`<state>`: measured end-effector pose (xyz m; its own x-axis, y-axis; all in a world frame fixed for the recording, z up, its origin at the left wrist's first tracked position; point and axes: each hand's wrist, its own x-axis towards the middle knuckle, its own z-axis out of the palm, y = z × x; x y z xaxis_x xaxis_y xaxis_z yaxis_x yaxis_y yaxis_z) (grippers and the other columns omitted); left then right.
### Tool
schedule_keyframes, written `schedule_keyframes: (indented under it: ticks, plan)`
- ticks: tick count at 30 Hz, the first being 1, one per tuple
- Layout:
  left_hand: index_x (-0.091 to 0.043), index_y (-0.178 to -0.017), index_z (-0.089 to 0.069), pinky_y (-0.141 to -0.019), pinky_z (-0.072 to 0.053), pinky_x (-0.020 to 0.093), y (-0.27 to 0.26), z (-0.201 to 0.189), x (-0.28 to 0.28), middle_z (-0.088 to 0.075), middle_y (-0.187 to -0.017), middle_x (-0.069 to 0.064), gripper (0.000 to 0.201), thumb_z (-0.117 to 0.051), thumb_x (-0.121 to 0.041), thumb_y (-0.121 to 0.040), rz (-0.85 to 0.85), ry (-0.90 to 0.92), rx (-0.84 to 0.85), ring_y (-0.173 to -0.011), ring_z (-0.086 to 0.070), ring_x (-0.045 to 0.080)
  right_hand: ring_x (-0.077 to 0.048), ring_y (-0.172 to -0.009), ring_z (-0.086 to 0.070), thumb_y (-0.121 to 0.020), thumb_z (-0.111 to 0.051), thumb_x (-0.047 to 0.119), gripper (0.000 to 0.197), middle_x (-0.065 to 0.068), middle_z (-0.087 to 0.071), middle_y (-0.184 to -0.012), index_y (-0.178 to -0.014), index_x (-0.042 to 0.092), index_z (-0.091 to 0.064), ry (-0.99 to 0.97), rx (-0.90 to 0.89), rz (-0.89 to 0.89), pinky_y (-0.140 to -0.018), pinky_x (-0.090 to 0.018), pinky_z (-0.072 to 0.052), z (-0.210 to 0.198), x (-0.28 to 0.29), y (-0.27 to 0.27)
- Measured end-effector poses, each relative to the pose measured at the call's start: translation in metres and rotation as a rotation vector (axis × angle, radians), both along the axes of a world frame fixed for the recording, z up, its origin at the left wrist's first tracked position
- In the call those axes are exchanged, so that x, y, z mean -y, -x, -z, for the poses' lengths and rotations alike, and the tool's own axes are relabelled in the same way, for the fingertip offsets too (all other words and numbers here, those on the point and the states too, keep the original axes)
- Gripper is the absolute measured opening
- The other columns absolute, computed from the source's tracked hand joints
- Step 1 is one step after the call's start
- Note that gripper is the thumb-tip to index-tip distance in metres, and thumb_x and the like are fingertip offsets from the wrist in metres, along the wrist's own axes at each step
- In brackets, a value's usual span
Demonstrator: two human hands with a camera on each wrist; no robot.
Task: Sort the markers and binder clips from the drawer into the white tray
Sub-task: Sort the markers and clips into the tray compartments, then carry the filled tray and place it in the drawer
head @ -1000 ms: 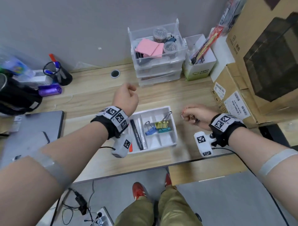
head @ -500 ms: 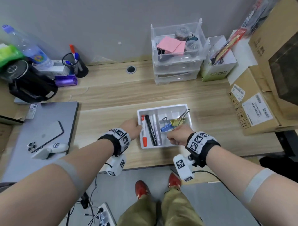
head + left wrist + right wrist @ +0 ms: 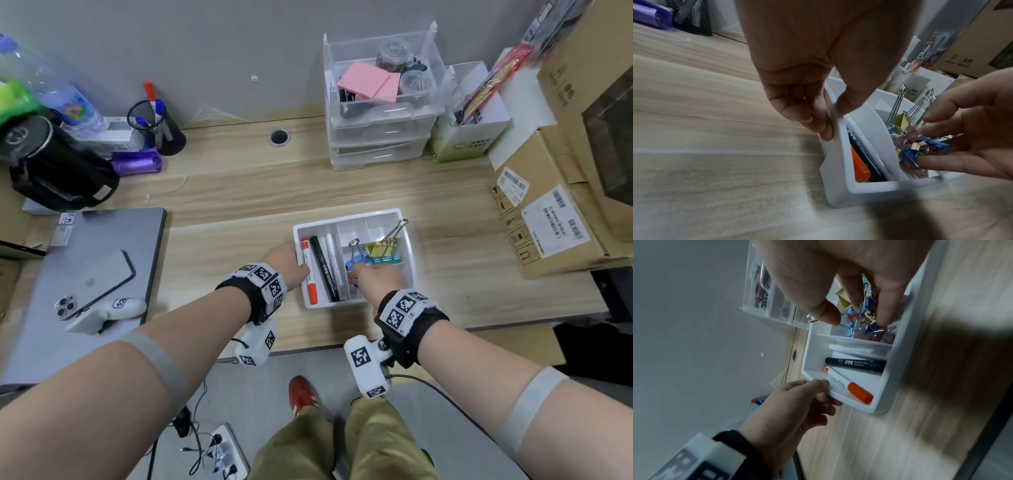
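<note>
The white tray (image 3: 346, 219) sits mid-desk. Its left slot holds an orange-capped marker (image 3: 309, 274), a black marker (image 3: 323, 270) and a white one (image 3: 335, 267). Big yellow (image 3: 378, 248), blue (image 3: 356, 263) and teal binder clips fill a right compartment. My left hand (image 3: 286, 260) pinches the tray's left rim (image 3: 840, 186), thumb inside and fingers outside. My right hand (image 3: 373, 277) hovers over the near clip compartment with its fingers spread and loose. Small blue and gold clips (image 3: 910, 152) lie just under its fingertips (image 3: 885, 318).
A clear drawer unit (image 3: 380, 113) stands at the back wall beside a white box (image 3: 469, 130). Cardboard boxes (image 3: 555, 219) crowd the right. A laptop (image 3: 85, 246) with a phone (image 3: 96, 284) lies left, behind it a pen cup (image 3: 161, 126) and a black bag (image 3: 51, 171).
Both hands dropped to the tray. The left took hold of its left rim. The right, clenched beside the tray a second ago, now hangs spread over the clip compartment.
</note>
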<state>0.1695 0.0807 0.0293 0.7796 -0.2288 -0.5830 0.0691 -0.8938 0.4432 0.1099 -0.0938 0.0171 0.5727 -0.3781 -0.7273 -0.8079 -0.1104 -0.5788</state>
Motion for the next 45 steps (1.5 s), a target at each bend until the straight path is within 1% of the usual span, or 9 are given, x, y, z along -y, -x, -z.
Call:
schedule_keyframes:
  ticks: [5, 9, 12, 17, 25, 34, 38, 41, 45]
  plan:
    - [-0.009, -0.092, -0.066, -0.071, -0.061, 0.044, -0.001, 0.002, 0.0, -0.074, -0.085, 0.008, 0.017, -0.052, -0.017, -0.085, -0.019, 0.009, -0.002, -0.076, -0.071, 0.026, -0.024, -0.067, -0.046, -0.084, -0.048, 0.003, 0.01, -0.008, -0.047, -0.071, -0.077, 0.006, -0.055, -0.101, -0.018, 0.122, -0.067, -0.032, -0.044, 0.009, -0.004, 0.0]
    - [-0.005, -0.09, -0.068, -0.069, -0.06, 0.038, -0.003, 0.001, 0.0, -0.075, -0.081, 0.008, 0.017, -0.053, -0.013, -0.086, -0.017, 0.015, -0.002, -0.074, -0.071, 0.026, -0.034, -0.106, -0.063, -0.091, -0.047, 0.0, 0.03, -0.025, -0.064, -0.12, -0.115, -0.006, -0.064, -0.131, 0.016, 0.029, -0.099, -0.045, -0.052, 0.01, 0.009, -0.003]
    - [-0.007, -0.089, -0.067, -0.063, -0.056, 0.03, -0.003, 0.001, 0.001, -0.074, -0.079, 0.005, 0.015, -0.053, -0.012, -0.087, -0.023, 0.008, -0.007, -0.068, -0.068, 0.021, -0.032, -0.114, -0.062, -0.087, -0.049, -0.006, 0.032, -0.018, -0.063, -0.126, -0.109, 0.007, -0.068, -0.09, 0.075, -0.042, -0.1, -0.043, -0.051, 0.013, 0.022, 0.0]
    - [-0.015, -0.083, -0.064, -0.051, -0.05, 0.021, -0.004, 0.001, 0.0, -0.07, -0.07, -0.002, 0.011, -0.055, -0.012, -0.087, -0.056, 0.029, -0.022, -0.059, -0.066, 0.013, -0.018, -0.106, -0.063, -0.084, -0.054, -0.007, 0.035, -0.003, -0.066, -0.113, -0.108, 0.015, -0.066, 0.032, 0.23, -0.314, -0.08, -0.02, -0.049, 0.004, 0.037, 0.017]
    - [-0.022, -0.079, -0.057, -0.04, -0.043, 0.016, -0.003, -0.007, 0.0, -0.064, -0.056, -0.007, 0.017, -0.056, -0.008, -0.088, -0.155, 0.097, -0.064, -0.039, -0.058, 0.001, -0.018, -0.14, -0.036, -0.086, -0.052, 0.007, 0.052, -0.003, -0.041, -0.148, -0.137, 0.009, -0.055, 0.239, 0.36, -1.048, -0.118, -0.024, -0.024, 0.02, 0.038, 0.039]
    - [-0.013, -0.084, -0.062, -0.044, -0.049, 0.022, -0.009, -0.003, 0.006, -0.069, -0.054, 0.001, 0.006, -0.062, -0.007, -0.085, -0.173, 0.152, -0.114, -0.043, -0.06, 0.012, -0.01, -0.1, -0.062, -0.086, -0.055, 0.012, 0.029, 0.005, -0.067, -0.106, -0.111, 0.015, -0.069, 0.294, 0.631, -0.729, -0.092, -0.023, -0.049, 0.012, 0.093, 0.063]
    - [-0.011, -0.094, -0.067, -0.048, -0.048, 0.026, -0.007, 0.01, 0.001, -0.075, -0.068, 0.007, 0.023, -0.078, -0.021, -0.077, -0.049, 0.063, -0.3, -0.053, -0.064, 0.015, -0.008, -0.077, -0.063, -0.085, -0.061, 0.016, 0.019, 0.017, -0.065, -0.085, -0.1, 0.025, -0.068, 0.35, 0.459, -0.531, -0.074, -0.023, -0.052, 0.032, 0.156, 0.115]
    - [-0.016, -0.075, -0.064, -0.049, -0.045, 0.024, 0.006, 0.024, -0.004, -0.074, -0.066, 0.002, 0.027, -0.084, -0.033, -0.067, 0.291, -0.204, -0.522, -0.056, -0.064, 0.01, -0.021, -0.076, -0.064, -0.083, -0.058, 0.026, 0.011, 0.016, -0.058, -0.072, -0.093, 0.03, -0.061, 0.373, 0.096, -0.717, -0.071, -0.033, -0.052, 0.069, 0.199, 0.17]
    - [-0.017, -0.059, -0.057, -0.055, -0.05, 0.022, 0.02, 0.049, -0.006, -0.069, -0.056, -0.002, 0.022, -0.07, -0.026, -0.073, 0.51, -0.407, -0.197, -0.051, -0.061, 0.008, -0.025, -0.116, -0.059, -0.09, -0.055, 0.032, 0.05, -0.006, -0.061, -0.127, -0.138, 0.018, -0.047, 0.287, -0.517, -0.788, -0.093, -0.029, -0.047, 0.135, 0.244, 0.241]
